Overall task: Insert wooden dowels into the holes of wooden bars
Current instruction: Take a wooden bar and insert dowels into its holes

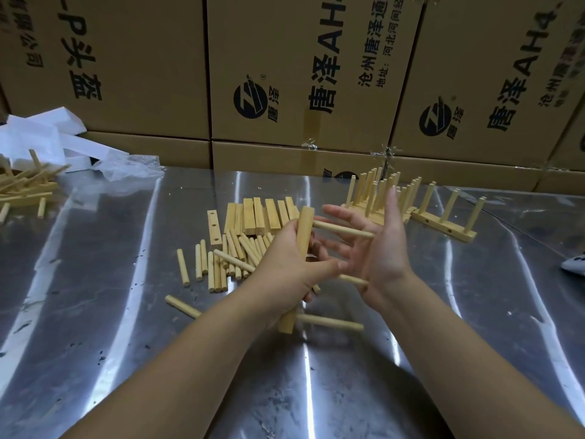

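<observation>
Steel sheet, scuffed and streaked with glare, covers the table (126,312). Beyond both hands a wall of brown cardboard boxes (142,58) printed with black characters closes off the far edge.

The left hand (285,264) grips a wooden bar (305,223) round its middle and holds it nearly upright above the table, fingers and thumb wrapped about it. Three dowels stand out of the bar toward the right hand (380,248): a top dowel (342,229), a middle dowel (354,280) and a bottom dowel (332,323). The right hand is released, holding nothing. Its fingers are straight and spread, its thumb points up, and its palm faces the dowel ends. The top dowel's tip lies at the palm and the middle one's at the heel of the hand, though actual contact cannot be told. The bottom dowel ends below the right wrist.

Just beyond the left hand lie loose dowels (218,267) in a scatter, with a row of bare bars (259,217) behind them. Beyond the right hand stand finished bars (443,217) with their dowels pointing up. Far out past the left hand, white packing scraps (41,134) sit above another heap of sticks (22,185).
</observation>
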